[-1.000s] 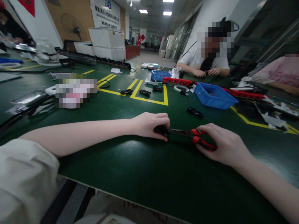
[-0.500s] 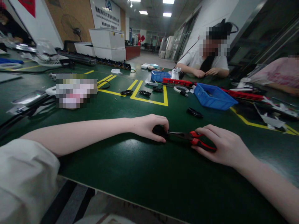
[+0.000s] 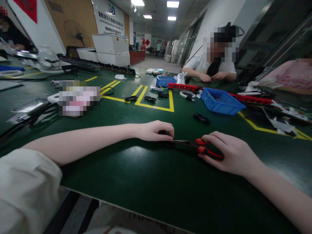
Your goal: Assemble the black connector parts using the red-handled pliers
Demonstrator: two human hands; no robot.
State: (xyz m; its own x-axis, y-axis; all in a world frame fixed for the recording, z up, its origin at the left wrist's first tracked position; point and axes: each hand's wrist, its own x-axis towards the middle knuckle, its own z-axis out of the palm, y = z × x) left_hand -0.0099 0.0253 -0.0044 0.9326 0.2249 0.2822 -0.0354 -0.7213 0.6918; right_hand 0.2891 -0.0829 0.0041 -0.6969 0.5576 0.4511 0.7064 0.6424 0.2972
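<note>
A green table (image 3: 146, 182) takes up most of the view. Across it sits a co-worker (image 3: 209, 70) in a white top, and nearer, to the right, stands a blue box (image 3: 220, 106). Yellow tape (image 3: 158, 108) marks an outline left of the box.

The left hand (image 3: 159, 130) has thumb and fingers pinching a small black part (image 3: 163, 132), mostly hidden inside the grip. The right hand (image 3: 231, 154) curls around the red handles of the pliers (image 3: 195, 143), which stand parted; their tips reach the left fingertips. Whether they bite on anything is too small to tell.

Four loose black pieces lie on the table: one (image 3: 201, 118) apart, near the box, two (image 3: 150, 99) inside the tape outline, one (image 3: 131, 98) just left of it.

Work on the held part looks underway rather than finished. Whether the loose pieces are done or waiting, I cannot tell.
</note>
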